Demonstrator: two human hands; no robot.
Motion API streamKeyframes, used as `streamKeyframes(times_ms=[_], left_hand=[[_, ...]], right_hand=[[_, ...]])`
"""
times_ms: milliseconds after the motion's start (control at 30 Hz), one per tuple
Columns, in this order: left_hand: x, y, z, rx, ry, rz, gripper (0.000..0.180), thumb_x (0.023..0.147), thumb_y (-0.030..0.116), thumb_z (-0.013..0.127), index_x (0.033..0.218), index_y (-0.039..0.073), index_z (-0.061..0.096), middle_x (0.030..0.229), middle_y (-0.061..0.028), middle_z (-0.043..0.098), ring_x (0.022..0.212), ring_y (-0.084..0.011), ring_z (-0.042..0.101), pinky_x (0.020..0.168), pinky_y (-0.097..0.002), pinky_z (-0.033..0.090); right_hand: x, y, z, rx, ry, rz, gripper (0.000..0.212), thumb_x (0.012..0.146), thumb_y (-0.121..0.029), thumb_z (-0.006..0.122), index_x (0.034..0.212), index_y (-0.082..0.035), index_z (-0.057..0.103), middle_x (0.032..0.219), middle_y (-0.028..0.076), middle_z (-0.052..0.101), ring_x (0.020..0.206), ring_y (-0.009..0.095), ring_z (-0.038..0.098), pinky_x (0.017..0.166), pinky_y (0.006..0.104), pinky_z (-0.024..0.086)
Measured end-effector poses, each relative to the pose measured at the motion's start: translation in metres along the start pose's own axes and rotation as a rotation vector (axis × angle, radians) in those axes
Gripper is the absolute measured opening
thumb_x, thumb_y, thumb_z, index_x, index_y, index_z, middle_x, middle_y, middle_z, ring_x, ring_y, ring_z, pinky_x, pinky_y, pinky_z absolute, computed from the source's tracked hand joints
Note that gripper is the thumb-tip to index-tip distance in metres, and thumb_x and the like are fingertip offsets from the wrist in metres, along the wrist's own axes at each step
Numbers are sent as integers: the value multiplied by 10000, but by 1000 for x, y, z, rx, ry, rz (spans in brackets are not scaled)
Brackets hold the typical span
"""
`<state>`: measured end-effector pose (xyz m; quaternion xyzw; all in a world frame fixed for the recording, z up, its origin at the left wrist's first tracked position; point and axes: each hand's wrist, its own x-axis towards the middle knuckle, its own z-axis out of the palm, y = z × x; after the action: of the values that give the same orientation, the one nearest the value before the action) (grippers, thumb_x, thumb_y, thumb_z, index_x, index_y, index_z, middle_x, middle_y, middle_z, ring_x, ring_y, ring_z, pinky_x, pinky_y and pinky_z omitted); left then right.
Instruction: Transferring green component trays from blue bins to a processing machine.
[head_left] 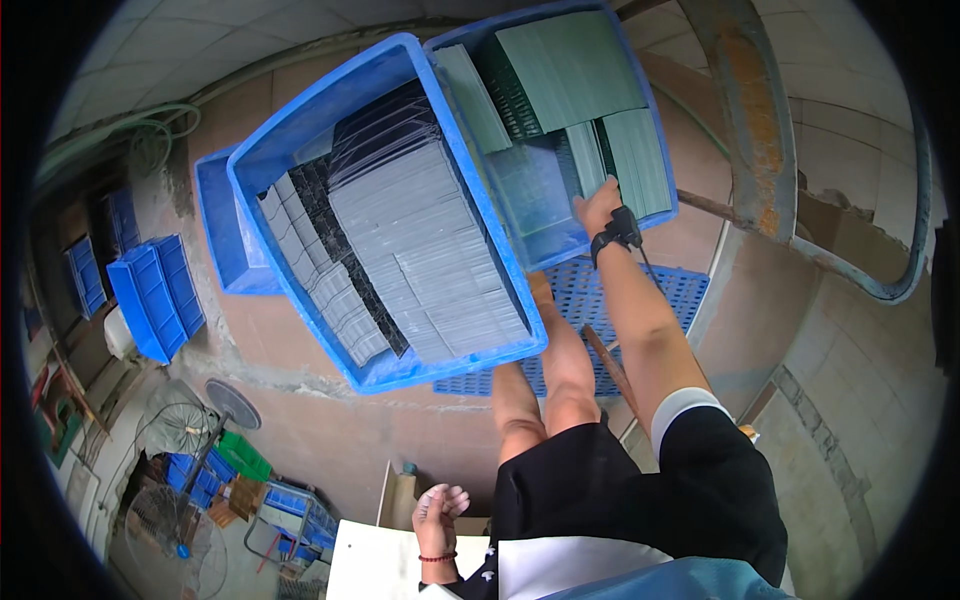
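My right hand (pixel 599 206), with a black band at its wrist, reaches into the farther blue tub (pixel 583 243). Its thumb and fingers close round the near end of a narrow stack of thin grey-green plates (pixel 584 160). Beside that stack, a wider block of the same plates (pixel 638 162) stands against the tub's right wall. My left hand (pixel 438 512), wearing a red bracelet, is low by my body, palm up. Its fingers curl loosely, and nothing shows in them. The nearer blue tub (pixel 455 372) holds tight rows of thin grey plates (pixel 420 262).
Both tubs rest above a blue perforated pallet (pixel 655 300). Another blue tub (pixel 232 262) is behind at left. Farther left are blue crates (pixel 158 298) and a standing fan (pixel 232 404). A rusty metal frame (pixel 750 110) rises at right, and a pale board (pixel 375 560) lies beside my left hand.
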<state>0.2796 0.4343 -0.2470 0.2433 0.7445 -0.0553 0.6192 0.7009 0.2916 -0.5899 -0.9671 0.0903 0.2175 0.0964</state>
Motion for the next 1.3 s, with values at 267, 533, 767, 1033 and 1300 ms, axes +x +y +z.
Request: streamKeyframes(times_ms=[267,533,767,1033,1300], left_hand=[[-9,4,-8,-33,13,34,192,901,155,504,972,-16,556,861,-163,634,763,-260,647,694,-364,547],[-12,23,8,-38,-54,107,173,898,147,521,958,-11,561,865,-152,636,761,-239,642,706,-336,538],[8,53,55,191,-362,328,406,867,199,577,1172,-45,467,1120,-194,562,1009,-250,569,839,-352,476],[24,69,119,-109,-919,177,829,646,342,771,1274,-30,376,1244,-151,472,1129,-253,484,944,-380,404],[27,67,56,-202,-714,286,695,629,162,738,1219,-42,433,1142,-156,543,1008,-290,560,860,-384,469]], right_hand=[[8,6,-32,-45,-209,-40,595,665,-279,731,1090,59,489,952,272,608,866,387,618,751,426,495],[-46,30,-155,624,-346,-153,395,677,-153,714,1005,28,588,903,125,648,796,220,626,727,304,490],[-183,47,-288,945,-568,-67,469,670,-52,718,1100,19,543,1001,61,610,879,140,576,792,272,461],[-281,14,-282,1052,-1120,45,577,648,-87,773,1157,11,518,1064,65,597,946,130,557,838,274,434],[-247,2,-205,1198,-1378,-205,297,795,-145,670,1049,-47,551,972,8,545,887,92,531,759,275,454]])
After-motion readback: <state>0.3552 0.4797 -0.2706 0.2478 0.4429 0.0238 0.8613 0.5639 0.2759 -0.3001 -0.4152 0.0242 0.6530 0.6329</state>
